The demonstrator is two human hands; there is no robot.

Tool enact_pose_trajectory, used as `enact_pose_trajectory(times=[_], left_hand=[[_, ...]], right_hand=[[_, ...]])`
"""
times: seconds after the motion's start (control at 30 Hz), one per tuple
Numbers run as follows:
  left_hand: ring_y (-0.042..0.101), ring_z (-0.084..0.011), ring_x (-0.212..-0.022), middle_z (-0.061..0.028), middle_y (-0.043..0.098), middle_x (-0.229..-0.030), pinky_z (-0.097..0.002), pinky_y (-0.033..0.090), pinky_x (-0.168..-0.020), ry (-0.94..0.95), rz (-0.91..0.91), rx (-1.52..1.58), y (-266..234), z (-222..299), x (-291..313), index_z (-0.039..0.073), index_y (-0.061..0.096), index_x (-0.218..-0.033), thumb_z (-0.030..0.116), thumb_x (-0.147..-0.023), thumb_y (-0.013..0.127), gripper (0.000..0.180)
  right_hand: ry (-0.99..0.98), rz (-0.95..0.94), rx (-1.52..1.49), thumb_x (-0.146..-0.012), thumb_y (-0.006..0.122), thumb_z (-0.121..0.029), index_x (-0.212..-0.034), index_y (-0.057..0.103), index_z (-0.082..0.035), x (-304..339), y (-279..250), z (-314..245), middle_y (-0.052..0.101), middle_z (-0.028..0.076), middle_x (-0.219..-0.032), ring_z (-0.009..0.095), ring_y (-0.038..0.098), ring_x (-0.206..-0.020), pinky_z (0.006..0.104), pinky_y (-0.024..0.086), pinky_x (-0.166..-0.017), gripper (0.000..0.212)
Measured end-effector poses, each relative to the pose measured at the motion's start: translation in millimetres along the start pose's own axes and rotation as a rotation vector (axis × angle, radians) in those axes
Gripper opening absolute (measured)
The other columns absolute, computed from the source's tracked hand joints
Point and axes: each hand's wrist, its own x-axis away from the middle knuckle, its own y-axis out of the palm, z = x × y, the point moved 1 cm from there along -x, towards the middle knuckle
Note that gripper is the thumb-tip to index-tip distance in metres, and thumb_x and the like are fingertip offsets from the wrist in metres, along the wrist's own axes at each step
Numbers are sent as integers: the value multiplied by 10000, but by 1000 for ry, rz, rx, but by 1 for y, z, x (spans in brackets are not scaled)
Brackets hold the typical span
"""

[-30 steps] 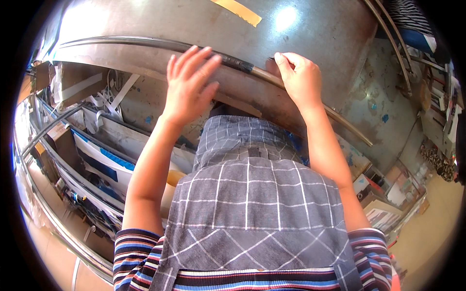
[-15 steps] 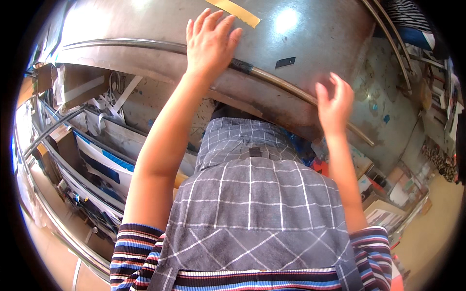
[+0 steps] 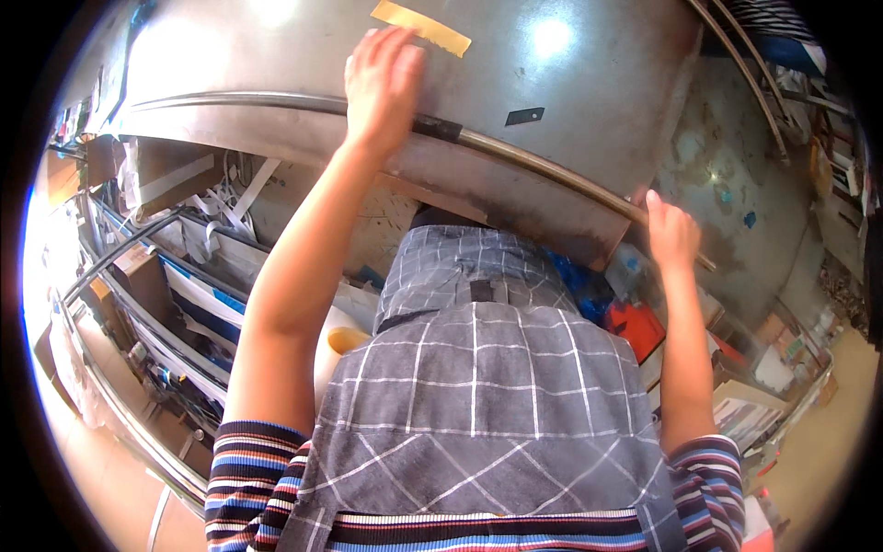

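A long metal rod (image 3: 543,164) lies along the near edge of the grey metal tabletop (image 3: 303,55); it is brassy on the right and dark on the left. My right hand (image 3: 673,230) is closed around the rod near its right end, where it sticks out past the table corner. Over the rod's left part reaches my left hand (image 3: 379,92), fingers stretched out and close together above the tabletop. Its fingertips are beside a yellow strip (image 3: 437,32), and I cannot tell whether they touch. A small black flat piece (image 3: 524,116) lies on the tabletop between my hands.
Below left of the table stands a rack (image 3: 198,285) with boards and sheets in it. A cream roll (image 3: 342,342) is by my left elbow. Red and blue items (image 3: 635,322) sit below the table on the right. Two long rods (image 3: 750,78) are at the upper right.
My right hand has moved right and down and has closed on the rod; before, its fingers were apart above it. My left hand's fingers have drawn together. The view has shifted slightly.
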Motion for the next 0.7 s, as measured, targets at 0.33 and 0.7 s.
enact_pose_trajectory(times=[0.33,0.7], left_hand=[[288,-364,-1407,-158,424,-1440,-569,170,-1152,89,-122,-447,15,44,25,152,494,-1380,520,-930,501,580],[332,-331,-1384,-168,411,-1439,-526,221,-1140,-100,32,-79,-4,16,-8,140,452,-1407,396,-981,459,497]], right_hand=[[-1,43,-7,-963,400,-567,-634,641,-48,6,3,-14,612,233,-673,458,611,-694,520,477,-628,660],[-72,211,8,-960,456,-511,-579,594,-58,8,8,-15,595,215,-622,429,598,-613,510,462,-554,608]])
